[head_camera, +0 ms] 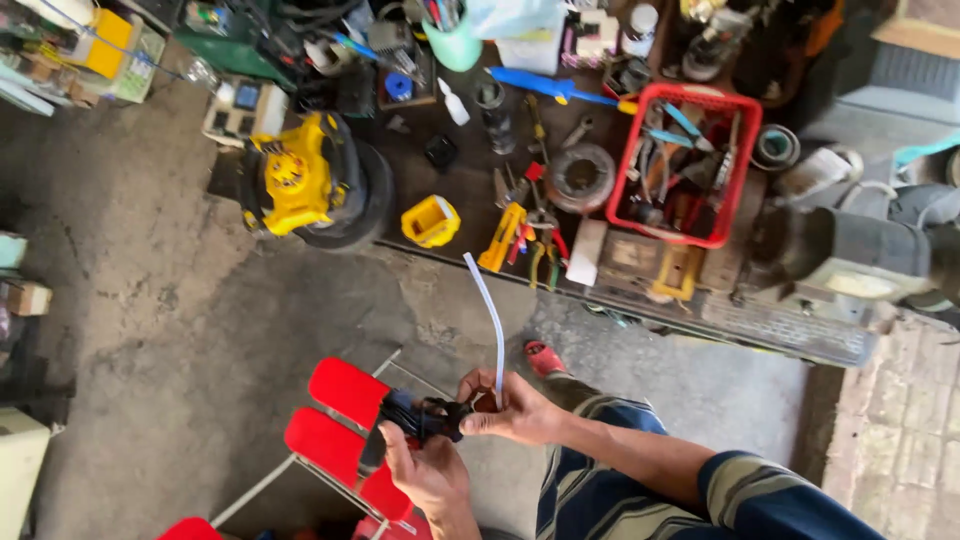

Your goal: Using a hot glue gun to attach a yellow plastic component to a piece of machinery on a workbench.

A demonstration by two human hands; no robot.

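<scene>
My left hand (pixel 428 472) grips a black plastic part (pixel 412 418) low in the head view. My right hand (pixel 512 405) pinches the near end of that part together with a thin white flexible tube (pixel 489 312). The tube curves up and away from my fingers toward the workbench. Both hands sit above a red slatted stool (pixel 335 425) on the concrete floor. My right forearm wears a striped sleeve.
A cluttered bench edge runs across the top: a red basket of hand tools (pixel 741 148), a yellow power tool (pixel 293 180), a small yellow box (pixel 430 221), pliers and a yellow knife (pixel 505 236), a grey metal machine (pixel 860 255). Brick paving lies at right.
</scene>
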